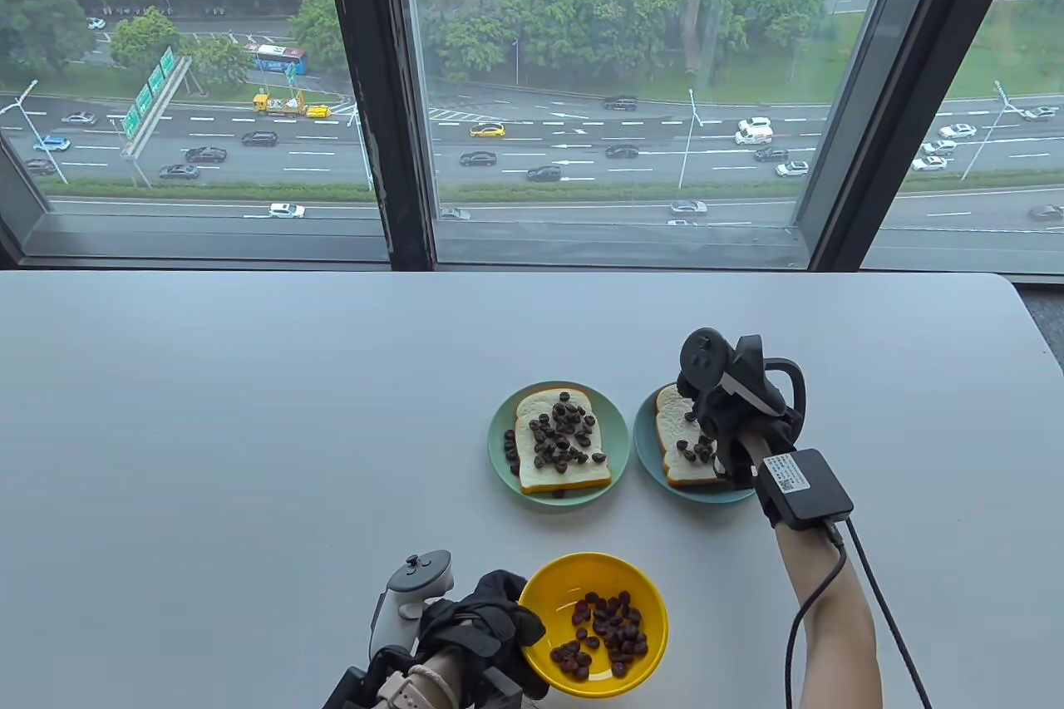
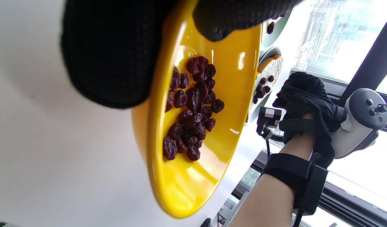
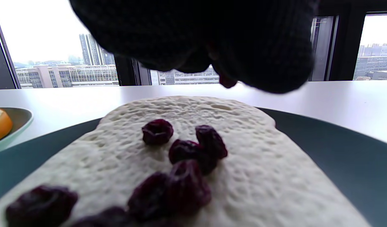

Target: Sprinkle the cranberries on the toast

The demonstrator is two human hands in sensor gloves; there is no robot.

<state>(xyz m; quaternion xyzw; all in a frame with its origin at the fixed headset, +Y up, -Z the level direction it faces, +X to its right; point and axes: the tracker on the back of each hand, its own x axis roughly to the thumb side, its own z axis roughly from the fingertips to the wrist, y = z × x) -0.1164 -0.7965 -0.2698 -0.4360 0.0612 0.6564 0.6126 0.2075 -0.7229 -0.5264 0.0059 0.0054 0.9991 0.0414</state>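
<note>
While the left hand (image 1: 490,617) grips the yellow bowl (image 1: 598,626), the right hand (image 1: 723,418) pinches cranberries (image 3: 227,81) over the second toast (image 1: 677,443), apparently mid-sprinkle; next, release them.

counter (image 1: 249,410): pale grey-white top with a rounded far right corner, running up to the window wall.
window frame (image 1: 374,119): dark, slanting uprights that split the glass into panes; a dark sill runs just behind the counter's far edge.
road (image 1: 582,152): many-laned highway seen through the glass, with white lane marks and scattered cars.
bus (image 1: 278,59): blue and white, on the far side of the road at upper left.
yellow truck (image 1: 283,105): near the bus, one lane closer.
trees (image 1: 582,2): thick green belt beyond the road.
buildings (image 3: 67,74): pale blocks in the right wrist view, beyond the glass.
</note>
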